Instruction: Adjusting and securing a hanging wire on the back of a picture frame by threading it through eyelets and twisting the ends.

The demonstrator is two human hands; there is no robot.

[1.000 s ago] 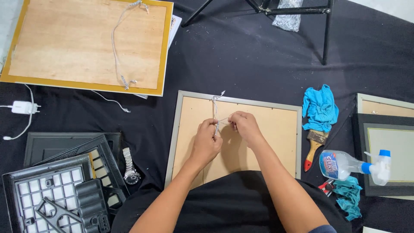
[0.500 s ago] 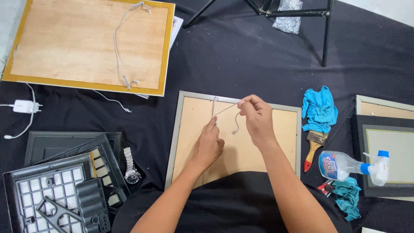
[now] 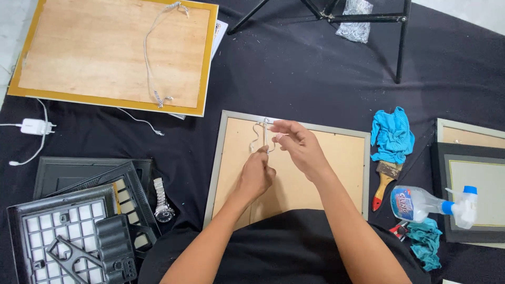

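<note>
I'm looking down at a grey picture frame (image 3: 216, 158) lying face down on the black cloth (image 3: 294, 68), near its front edge, brown backing board up. Both my hands are working over the frame's top edge, left of its middle. My right hand (image 3: 300, 147) is pinching the white cord (image 3: 256, 132) between thumb and fingertips, fingers closed on it just below the top rail. My left hand (image 3: 256, 173) is sitting lower on the backing, fingers curled shut around the cord's lower run, knuckles toward me. The cord is looping up from the left hand, curving left, then reaching a small hook at the top rail, right beside the right hand's fingertips. So the cord is lying between the two grips, taut in part, slack in the loop.

Toward the cloth's far left corner a larger yellow-edged frame (image 3: 113, 100) is lying face down, its own cord across it. At the left edge a white charger (image 3: 36, 126). At the front left corner black plastic grilles (image 3: 63, 231), a wristwatch (image 3: 162, 202) beside them. Right of the grey frame: a blue rag (image 3: 392, 134), a paintbrush (image 3: 383, 181), a spray bottle (image 3: 428, 202), more frames at the right edge.
</note>
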